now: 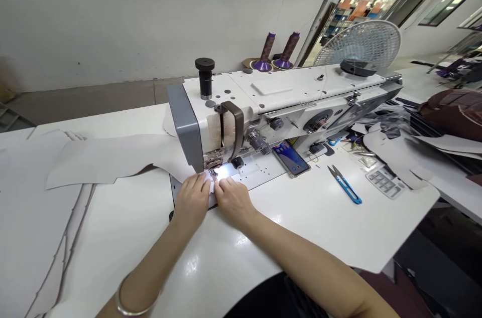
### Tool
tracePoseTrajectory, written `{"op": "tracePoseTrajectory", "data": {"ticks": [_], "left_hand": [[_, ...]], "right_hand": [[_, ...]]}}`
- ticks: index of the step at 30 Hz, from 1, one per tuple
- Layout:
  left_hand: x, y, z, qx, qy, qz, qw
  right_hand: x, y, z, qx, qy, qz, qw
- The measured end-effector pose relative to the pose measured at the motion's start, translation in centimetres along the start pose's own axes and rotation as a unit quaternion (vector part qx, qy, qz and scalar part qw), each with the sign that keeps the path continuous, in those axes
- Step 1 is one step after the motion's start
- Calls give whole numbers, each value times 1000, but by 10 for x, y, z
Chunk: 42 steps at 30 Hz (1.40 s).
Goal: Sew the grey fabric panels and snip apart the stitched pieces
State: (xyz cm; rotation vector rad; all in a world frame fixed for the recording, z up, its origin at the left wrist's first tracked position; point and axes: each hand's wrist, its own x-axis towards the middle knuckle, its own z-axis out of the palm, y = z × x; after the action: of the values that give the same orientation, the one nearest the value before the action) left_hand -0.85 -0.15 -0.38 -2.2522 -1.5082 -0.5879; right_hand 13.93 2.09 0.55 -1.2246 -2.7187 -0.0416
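Both my hands sit close together at the front of an industrial sewing machine (241,102), just before its presser foot (214,170). My left hand (192,198) and my right hand (234,201) pinch a small, folded white edge (211,183) of a large pale leather-like panel (113,162). That panel stretches away to the left across the table. A lamp lights the spot under the needle. The needle tip is hidden by the foot and my fingers. A metal bangle (135,303) circles my left wrist.
The white sewing table (320,227) holds a smartphone (290,158), blue-handled thread snips (344,185) and a grey plastic tray (386,182). Further pale pieces lie at left and right. Thread cones (276,51) stand behind the machine, near a fan (357,44).
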Motion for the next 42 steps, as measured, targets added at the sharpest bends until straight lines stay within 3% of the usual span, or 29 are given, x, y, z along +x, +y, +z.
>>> {"op": "tracePoseTrajectory", "data": {"ticks": [6,18,29,36,42], "left_hand": [[-3,9,0,-15,14,-17,1000],[-1,-12,7,-26,-41,-17,999],[2,-12,6,-28,-66,-25,997],[4,-28,2,-59,-68,-81,993],[7,-38,-11,-43,-120,-30,991]], "right_hand": [[1,1,-4,15,1,-4,1000],[2,2,1,9,6,6,1000],[2,2,1,3,6,10,1000],[2,2,0,7,-12,18,1000],[3,5,1,15,-2,30,999]]}}
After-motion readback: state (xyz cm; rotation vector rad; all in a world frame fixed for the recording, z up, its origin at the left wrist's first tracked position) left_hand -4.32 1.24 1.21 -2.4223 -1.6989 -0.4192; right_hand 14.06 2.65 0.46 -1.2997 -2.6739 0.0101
